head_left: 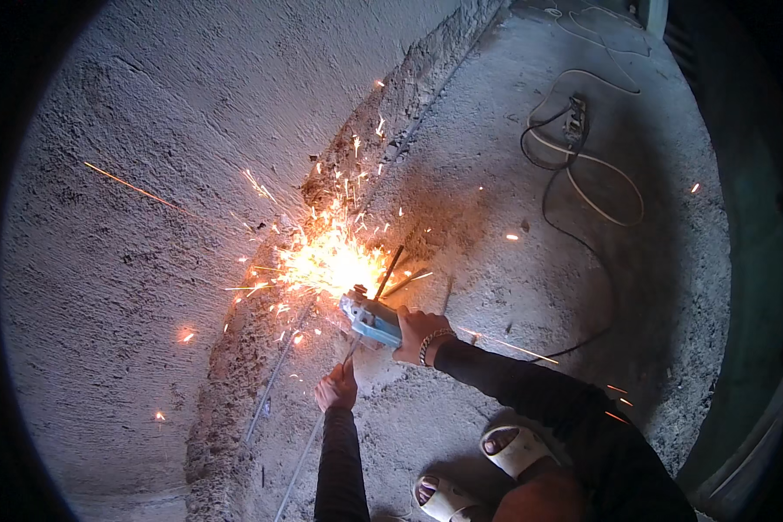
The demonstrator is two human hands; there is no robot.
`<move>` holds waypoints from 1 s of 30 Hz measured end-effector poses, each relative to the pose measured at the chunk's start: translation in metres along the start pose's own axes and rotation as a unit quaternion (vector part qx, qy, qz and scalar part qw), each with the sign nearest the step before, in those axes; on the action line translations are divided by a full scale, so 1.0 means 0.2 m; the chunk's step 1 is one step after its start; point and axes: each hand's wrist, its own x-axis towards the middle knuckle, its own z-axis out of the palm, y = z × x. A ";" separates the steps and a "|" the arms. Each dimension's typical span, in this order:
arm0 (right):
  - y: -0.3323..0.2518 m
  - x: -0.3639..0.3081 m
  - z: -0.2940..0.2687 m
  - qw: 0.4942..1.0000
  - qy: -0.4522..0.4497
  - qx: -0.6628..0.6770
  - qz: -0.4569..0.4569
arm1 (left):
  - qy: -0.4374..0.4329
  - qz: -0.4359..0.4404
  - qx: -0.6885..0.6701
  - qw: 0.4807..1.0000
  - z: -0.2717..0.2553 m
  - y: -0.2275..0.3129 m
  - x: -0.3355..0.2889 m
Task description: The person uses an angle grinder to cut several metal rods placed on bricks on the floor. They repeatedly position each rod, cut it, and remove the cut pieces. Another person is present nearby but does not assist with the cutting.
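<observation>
A: Bright or dim?
B: Dim and bluish overall, flaring white-orange at the sparks (326,261).
A: Burnt out there?
B: Blown out at the core, streaked by motion farther out. Tinged warm at the foot of the wall (148,226).
A: Shadowed anywhere?
B: Darkened softly along the right side of the floor (513,287).
A: Sharp?
B: Fairly crisp on the grinder (378,322). Bowed toward the rim, black at the corners.

hands (335,388) 2 | grinder (378,325) 1 | sandals (522,451) 2 | rods (299,470) at least 2

Blue grinder (378,325) tilted, sparking; thin rod (351,350) slanting beside it
</observation>
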 end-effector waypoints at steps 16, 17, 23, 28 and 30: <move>-0.02 0.02 0.01 1.000 0.014 -0.023 0.012 | -0.011 -0.014 0.020 1.000 -0.01 0.01 0.00; -0.01 0.02 0.01 1.000 0.018 -0.020 0.002 | -0.019 -0.016 0.023 0.999 -0.01 0.01 0.00; -0.02 0.03 -0.01 1.000 -0.004 -0.018 0.017 | -0.028 -0.029 0.003 0.999 -0.03 0.03 0.00; -0.03 0.02 -0.02 1.000 -0.004 -0.007 0.018 | -0.036 -0.034 0.000 0.999 -0.04 0.03 0.00; -0.02 0.02 -0.01 1.000 0.006 -0.006 0.010 | -0.034 -0.033 0.003 0.999 -0.03 0.03 0.00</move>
